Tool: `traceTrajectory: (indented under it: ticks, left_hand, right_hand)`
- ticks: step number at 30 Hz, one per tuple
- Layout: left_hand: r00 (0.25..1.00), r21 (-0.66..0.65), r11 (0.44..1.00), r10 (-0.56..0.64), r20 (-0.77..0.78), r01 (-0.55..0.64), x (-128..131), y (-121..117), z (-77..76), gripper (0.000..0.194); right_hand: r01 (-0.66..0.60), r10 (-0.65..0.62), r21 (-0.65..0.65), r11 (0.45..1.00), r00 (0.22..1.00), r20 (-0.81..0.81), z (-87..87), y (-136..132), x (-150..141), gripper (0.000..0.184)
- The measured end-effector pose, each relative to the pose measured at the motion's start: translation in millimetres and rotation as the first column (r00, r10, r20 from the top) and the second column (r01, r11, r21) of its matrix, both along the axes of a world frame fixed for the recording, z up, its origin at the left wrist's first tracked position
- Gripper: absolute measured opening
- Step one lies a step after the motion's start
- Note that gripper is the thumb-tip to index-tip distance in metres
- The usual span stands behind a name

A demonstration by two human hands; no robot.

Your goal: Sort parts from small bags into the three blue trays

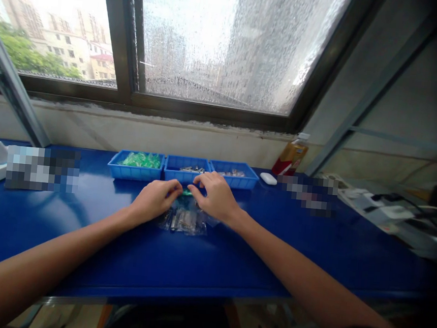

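My left hand [158,198] is closed, thumb against the curled forefinger, at the edge of a small green plastic bag [187,193]. On the other side, my right hand [215,197] curves over the bag with thumb and forefinger a little apart. How far either hand's fingertips touch the bag is hard to see. Just below lie several clear plastic packets [188,221] with small metallic-looking pieces inside, partly under the hands' shadow.
Behind my hands stand three blue trays: one with green bags [116,171], one with small metal parts [169,174], one with pale small pieces [250,181]. A white rounded object [268,178] and a bottle [291,157] are at the right; power strips [386,214] lie farther right.
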State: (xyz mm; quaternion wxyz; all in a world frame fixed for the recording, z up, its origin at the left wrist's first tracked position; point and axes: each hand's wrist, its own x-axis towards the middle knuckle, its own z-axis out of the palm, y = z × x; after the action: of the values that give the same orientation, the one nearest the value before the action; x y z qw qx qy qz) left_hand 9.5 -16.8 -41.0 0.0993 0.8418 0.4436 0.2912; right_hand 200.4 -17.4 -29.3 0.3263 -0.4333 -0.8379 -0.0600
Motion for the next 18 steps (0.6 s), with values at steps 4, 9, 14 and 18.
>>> traceTrajectory:
  ticks: [4,9,14,18]
  left_hand:
    - [0.925,-0.165,0.986,0.050,0.376,0.014,-3.0,-5.5,8.8,0.020]
    - [0.907,-0.013,0.996,-0.075,0.414,0.088,-3.5,-12.7,10.9,0.017]
    - [0.949,0.059,0.980,-0.201,0.242,0.192,-1.7,-13.0,8.9,0.017]
    - [0.878,-0.318,0.924,-0.037,0.478,0.212,2.0,-14.4,11.2,0.034]
  right_hand:
    - [-0.160,0.033,-0.373,0.914,0.945,-0.325,2.6,-3.9,-3.0,0.030]
    - [-0.502,-0.102,-0.513,0.696,0.639,-0.763,4.6,-3.8,-7.2,0.031]
    - [-0.373,-0.027,-0.327,0.869,0.622,-0.782,0.3,-3.9,-6.6,0.031]
    - [-0.148,0.138,0.013,0.989,0.879,-0.457,-2.7,-5.0,-2.5,0.026]
